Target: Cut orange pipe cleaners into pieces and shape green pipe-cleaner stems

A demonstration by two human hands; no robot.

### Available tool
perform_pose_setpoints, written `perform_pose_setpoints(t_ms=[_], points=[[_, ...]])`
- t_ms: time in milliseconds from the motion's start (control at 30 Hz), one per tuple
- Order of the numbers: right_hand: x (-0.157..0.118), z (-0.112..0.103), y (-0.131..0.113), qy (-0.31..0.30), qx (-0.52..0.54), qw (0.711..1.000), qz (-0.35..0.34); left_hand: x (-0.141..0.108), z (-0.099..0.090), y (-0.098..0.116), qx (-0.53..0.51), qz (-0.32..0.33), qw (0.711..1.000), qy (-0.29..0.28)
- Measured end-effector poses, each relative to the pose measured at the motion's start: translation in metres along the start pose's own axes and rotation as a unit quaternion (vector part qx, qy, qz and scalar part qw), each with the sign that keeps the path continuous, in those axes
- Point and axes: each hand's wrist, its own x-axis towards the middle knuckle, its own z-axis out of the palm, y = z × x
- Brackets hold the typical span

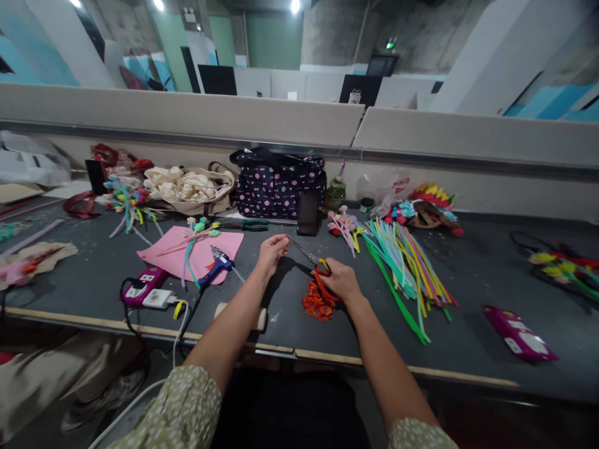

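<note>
Seen from the head camera, the left hand (271, 251) is pinched shut on the far end of a thin grey metal wire (299, 249), just in front of the dark polka-dot fabric bag (279, 184). The right hand (340, 280) is closed around the red-and-yellow handles of small pliers (321, 272), whose tip meets the wire. An orange crinkled pipe-cleaner bundle (317, 304) lies beneath that hand, nearer the person than the bag. Long green and pastel pipe cleaners (402, 265) lie right of the bag.
</note>
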Motion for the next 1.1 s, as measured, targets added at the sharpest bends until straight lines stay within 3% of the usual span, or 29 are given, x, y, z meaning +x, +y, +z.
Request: perform_pose_setpoints(t_ms=[700, 900, 1100], points=[[-0.001, 0.005, 0.002, -0.025, -0.025, 0.999, -0.004, 0.0, -0.002, 0.002, 0.005, -0.042, 0.999, 0.031], [0.0, 0.002, 0.001, -0.039, -0.046, 0.998, 0.025, 0.003, -0.006, 0.001, 0.005, -0.056, 0.996, 0.072], [0.002, -0.001, 0.002, -0.05, -0.077, 0.993, 0.075, 0.004, -0.011, 0.004, -0.03, -0.031, 0.991, 0.129]])
